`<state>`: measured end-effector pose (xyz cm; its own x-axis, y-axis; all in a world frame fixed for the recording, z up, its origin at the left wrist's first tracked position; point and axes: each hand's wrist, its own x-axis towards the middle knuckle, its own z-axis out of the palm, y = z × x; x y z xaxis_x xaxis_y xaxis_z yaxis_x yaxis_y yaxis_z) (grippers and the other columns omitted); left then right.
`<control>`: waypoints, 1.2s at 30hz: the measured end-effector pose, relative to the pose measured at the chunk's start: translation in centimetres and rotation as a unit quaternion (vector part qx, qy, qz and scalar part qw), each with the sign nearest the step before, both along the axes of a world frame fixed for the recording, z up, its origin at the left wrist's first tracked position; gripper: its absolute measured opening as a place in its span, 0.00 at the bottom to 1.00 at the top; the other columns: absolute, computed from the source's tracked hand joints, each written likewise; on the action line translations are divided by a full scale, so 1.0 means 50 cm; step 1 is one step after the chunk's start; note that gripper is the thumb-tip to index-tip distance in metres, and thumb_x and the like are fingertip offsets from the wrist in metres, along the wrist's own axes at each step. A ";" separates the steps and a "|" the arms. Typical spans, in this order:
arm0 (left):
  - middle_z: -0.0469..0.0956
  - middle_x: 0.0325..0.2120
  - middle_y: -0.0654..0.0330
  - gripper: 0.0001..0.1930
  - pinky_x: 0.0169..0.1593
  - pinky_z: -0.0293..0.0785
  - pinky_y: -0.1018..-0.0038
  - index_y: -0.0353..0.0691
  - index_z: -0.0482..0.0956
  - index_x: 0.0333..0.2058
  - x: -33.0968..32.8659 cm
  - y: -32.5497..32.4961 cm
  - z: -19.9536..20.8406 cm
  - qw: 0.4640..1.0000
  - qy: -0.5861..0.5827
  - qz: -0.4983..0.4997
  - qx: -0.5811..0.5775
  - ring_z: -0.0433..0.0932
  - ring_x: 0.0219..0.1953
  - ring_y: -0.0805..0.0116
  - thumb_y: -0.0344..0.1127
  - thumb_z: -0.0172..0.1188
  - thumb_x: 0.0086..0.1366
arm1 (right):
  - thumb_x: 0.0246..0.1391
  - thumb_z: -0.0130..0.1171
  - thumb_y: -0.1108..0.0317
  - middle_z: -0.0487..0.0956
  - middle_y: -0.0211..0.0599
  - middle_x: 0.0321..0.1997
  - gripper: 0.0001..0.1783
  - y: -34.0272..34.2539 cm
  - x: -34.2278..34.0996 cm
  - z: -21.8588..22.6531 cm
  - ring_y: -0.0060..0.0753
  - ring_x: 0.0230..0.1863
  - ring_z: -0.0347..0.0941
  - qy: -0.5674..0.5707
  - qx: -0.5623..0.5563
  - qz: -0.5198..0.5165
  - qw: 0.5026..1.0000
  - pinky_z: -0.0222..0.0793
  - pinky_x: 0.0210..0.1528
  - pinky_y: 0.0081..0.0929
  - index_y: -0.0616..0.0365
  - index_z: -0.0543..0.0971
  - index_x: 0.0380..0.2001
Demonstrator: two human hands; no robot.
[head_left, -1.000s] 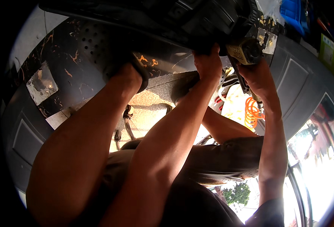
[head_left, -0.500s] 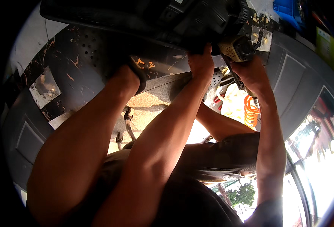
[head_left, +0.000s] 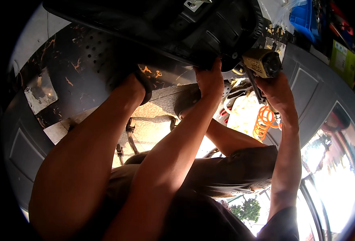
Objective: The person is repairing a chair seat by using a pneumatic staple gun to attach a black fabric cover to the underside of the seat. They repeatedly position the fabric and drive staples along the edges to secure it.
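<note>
A black motorcycle seat [head_left: 157, 26] lies underside up across the top of the view, its moulded plastic base showing. My left hand [head_left: 209, 80] is closed on the seat's near edge, with its fingertips partly hidden by the rim. In my right hand [head_left: 277, 91] is a worn yellowish air stapler [head_left: 261, 63], gripped round its handle just right of the seat's right end. Its nose is apart from the seat's rim. From the handle's lower end hangs an orange coiled air hose [head_left: 263, 120].
A scuffed dark work surface [head_left: 71, 72] is under the seat. A blue plastic bin [head_left: 304, 19] and a green box [head_left: 342, 64] stand at the upper right. Below are my bare legs and a sandal [head_left: 145, 88] on one foot. Grey panels [head_left: 306, 80] flank both sides.
The stapler and my right hand have moved slightly right and down, away from the seat. More of the seat's underside shows, with a metal bracket at the top. My left hand keeps its hold.
</note>
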<state>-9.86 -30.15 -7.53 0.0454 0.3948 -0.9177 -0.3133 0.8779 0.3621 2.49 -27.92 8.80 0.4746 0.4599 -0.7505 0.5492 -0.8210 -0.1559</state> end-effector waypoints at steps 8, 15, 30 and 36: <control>0.77 0.46 0.56 0.29 0.44 0.80 0.66 0.35 0.68 0.56 0.012 -0.016 0.044 0.992 -0.061 0.030 -0.107 0.80 0.42 0.62 0.38 0.68 0.59 | 0.51 0.62 0.65 0.84 0.45 0.35 0.19 -0.012 0.025 -0.006 0.34 0.34 0.80 0.044 0.026 -0.004 0.999 0.73 0.41 0.32 0.60 0.80 0.47; 0.77 0.45 0.58 0.22 0.45 0.80 0.61 0.38 0.71 0.53 0.060 0.004 0.050 0.982 -0.086 0.110 -0.124 0.80 0.43 0.60 0.31 0.64 0.60 | 0.49 0.64 0.67 0.84 0.42 0.34 0.20 -0.013 0.068 -0.050 0.32 0.33 0.78 0.132 0.105 0.103 0.980 0.73 0.41 0.32 0.61 0.80 0.47; 0.77 0.44 0.56 0.22 0.36 0.83 0.65 0.38 0.69 0.52 0.038 -0.001 0.036 0.990 -0.087 0.083 -0.068 0.83 0.34 0.62 0.36 0.63 0.61 | 0.47 0.63 0.68 0.83 0.35 0.31 0.19 0.013 0.068 -0.022 0.22 0.23 0.72 0.142 0.053 0.038 0.988 0.68 0.24 0.23 0.64 0.80 0.45; 0.75 0.43 0.60 0.26 0.30 0.80 0.72 0.38 0.67 0.52 -0.001 -0.014 0.031 0.997 -0.024 0.072 -0.006 0.79 0.39 0.69 0.40 0.66 0.58 | 0.49 0.64 0.69 0.82 0.28 0.33 0.18 0.023 0.097 0.086 0.16 0.21 0.68 0.104 0.115 0.045 0.987 0.66 0.23 0.18 0.61 0.82 0.45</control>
